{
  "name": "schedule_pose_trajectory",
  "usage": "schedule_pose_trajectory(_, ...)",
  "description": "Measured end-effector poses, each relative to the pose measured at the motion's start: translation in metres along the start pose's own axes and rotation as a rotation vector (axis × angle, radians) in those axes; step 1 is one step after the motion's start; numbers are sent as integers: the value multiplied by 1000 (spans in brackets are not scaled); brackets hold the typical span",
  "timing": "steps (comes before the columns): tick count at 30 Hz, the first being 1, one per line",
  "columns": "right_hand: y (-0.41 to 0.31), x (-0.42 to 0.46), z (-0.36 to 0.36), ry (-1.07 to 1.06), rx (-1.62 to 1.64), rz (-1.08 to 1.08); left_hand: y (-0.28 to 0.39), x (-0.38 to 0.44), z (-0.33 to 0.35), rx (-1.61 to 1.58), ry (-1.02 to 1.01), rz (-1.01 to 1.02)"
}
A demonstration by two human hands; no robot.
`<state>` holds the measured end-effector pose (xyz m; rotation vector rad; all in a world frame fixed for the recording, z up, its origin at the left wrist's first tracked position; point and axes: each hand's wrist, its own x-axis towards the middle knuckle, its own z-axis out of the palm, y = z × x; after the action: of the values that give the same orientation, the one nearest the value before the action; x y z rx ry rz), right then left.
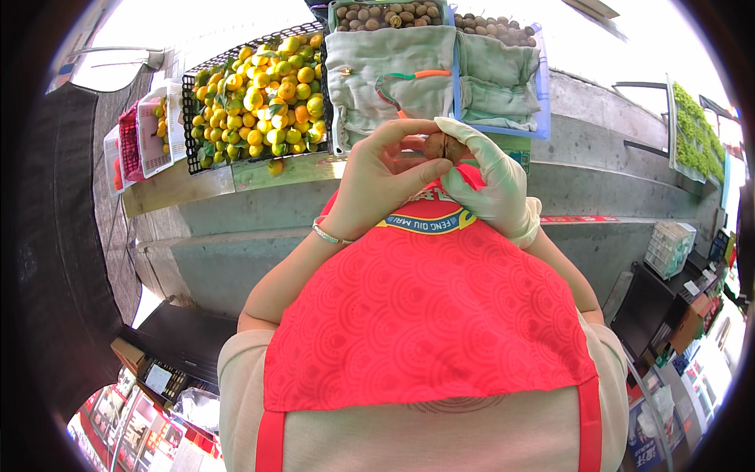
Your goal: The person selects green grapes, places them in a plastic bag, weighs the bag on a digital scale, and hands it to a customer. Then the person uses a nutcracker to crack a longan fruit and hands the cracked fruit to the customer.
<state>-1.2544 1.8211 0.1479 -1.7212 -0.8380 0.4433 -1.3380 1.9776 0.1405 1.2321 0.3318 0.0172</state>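
Both hands meet in front of the red apron (430, 307), holding a brown walnut (435, 147) between the fingertips. A dark line runs down the walnut's shell; whether it is split through I cannot tell. My left hand (383, 165) is bare, with a bracelet at the wrist, and its thumb and forefinger press the nut. My right hand (492, 177), in a whitish glove, grips the nut's other side. Just beyond, an orange and green hand tool (392, 88) lies on a pale green cloth (360, 53), with a small brown piece (346, 71) to its left.
Walnuts (386, 15) fill the far end of the cloth-covered crate. A blue crate (544, 106) to its right holds more walnuts and folded cloth. On the left stands a black crate (190, 118) of green-orange citrus. Grey steps (248, 218) lie below, and green grapes (696, 130) sit far right.
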Motion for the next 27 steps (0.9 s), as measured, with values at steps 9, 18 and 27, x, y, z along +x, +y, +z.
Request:
schedule_pose_trajectory(9, -1, 0, 5, -5, -51, -13, -1, -3, 1, 1, 19, 94)
schedule_pose_trajectory(18, 2, 0, 8, 14, -114, -48, -5, -5, 7, 5, 87, 111)
schedule_pose_trajectory(27, 5, 0, 6, 0, -159, -22, -3, -4, 7, 46, 98, 56)
